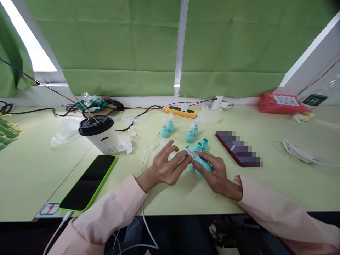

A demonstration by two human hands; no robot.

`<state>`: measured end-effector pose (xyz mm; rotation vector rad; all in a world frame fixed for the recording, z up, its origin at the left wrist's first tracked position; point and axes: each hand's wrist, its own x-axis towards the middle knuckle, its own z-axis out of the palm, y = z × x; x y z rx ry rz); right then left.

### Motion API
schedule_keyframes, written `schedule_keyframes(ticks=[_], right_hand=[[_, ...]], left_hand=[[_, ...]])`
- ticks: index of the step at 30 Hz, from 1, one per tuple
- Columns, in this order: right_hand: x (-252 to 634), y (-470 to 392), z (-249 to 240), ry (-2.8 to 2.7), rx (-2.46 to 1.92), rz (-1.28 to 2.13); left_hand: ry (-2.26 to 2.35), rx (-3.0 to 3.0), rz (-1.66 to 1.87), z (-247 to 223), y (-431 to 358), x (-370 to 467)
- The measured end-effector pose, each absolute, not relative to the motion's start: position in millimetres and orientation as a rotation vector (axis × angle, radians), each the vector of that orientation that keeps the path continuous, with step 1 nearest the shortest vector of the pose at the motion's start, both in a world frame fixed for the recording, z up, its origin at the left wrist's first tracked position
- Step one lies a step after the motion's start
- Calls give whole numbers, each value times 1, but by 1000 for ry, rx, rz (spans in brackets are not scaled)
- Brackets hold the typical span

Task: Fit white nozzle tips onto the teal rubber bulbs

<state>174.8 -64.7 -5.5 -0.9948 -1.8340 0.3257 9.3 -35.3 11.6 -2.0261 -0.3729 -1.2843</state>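
Note:
My right hand [215, 173] is wrapped round a teal bulb [204, 168], which lies tilted near the middle of the table. A clear plastic tip [191, 152] is at the bulb's upper left end, and my left hand [168, 165] pinches it between fingertips. Just behind my hands are teal bulbs with open necks [204, 142], with no tips on them. Farther back, several teal bulbs stand upright with clear tips on, one pair at the left [164, 131] and one pair at the right [190, 136].
A lidded paper cup [105, 140] and a green-edged phone [89, 182] are at the left. A red-edged phone [236, 148] lies at the right, near a white cable [300, 154]. Behind are a yellow power strip [179, 112] and a red package [281, 103].

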Motion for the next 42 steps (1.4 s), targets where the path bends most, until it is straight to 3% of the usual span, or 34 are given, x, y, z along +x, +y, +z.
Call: schedule_keyframes(ticks=[12,18,23,34,42], right_hand=[[175,-62,-3,-1880,-904,12],[176,-53,-7,-1935,-862,-324],[175,-51,-9,-1927,-870,-405],[176,-49,-11,-1958,-859,-455],[176,-55,-6,-2018,-885,-497]], left_hand=[[-633,-2351,-1461,2,-32,14],[-609,-2103,-1131,4,-44,18],[-642,-2061,-989,10,-52,19],[-826,-2294,-1402,2,-43,26],[-687,-2308,-1576,5,-41,26]])
